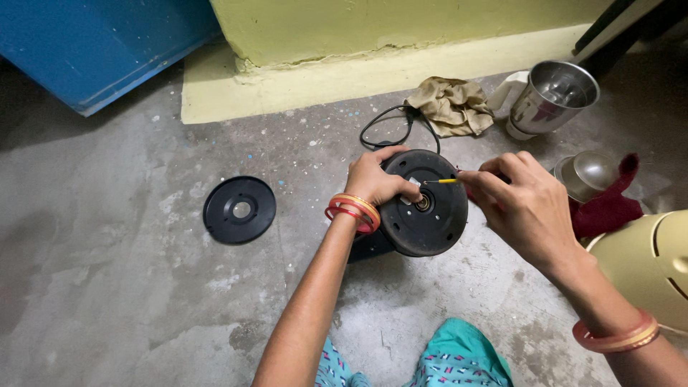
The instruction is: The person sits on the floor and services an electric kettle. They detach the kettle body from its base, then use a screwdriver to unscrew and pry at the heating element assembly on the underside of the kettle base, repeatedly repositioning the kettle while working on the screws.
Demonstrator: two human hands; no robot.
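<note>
Seated on concrete floor [107,272]. Black round appliance base [424,204] tipped on edge at frame centre, underside facing up. Left hand [376,179] curls over its rim at ten o'clock, fingers pressed against the casing. Right hand [519,204] pinches a thin yellow-tipped tool [446,180], tip aimed at the central hub [423,203]. Step looks like probing or loosening the hub; judged next move needs a steady base and a fine, level push.

Count: one loose black disc cover [239,209] at nine o'clock; one steel jar [552,97] and one cloth [451,106] at one o'clock; one steel lid [588,172]; one cord [394,125].
</note>
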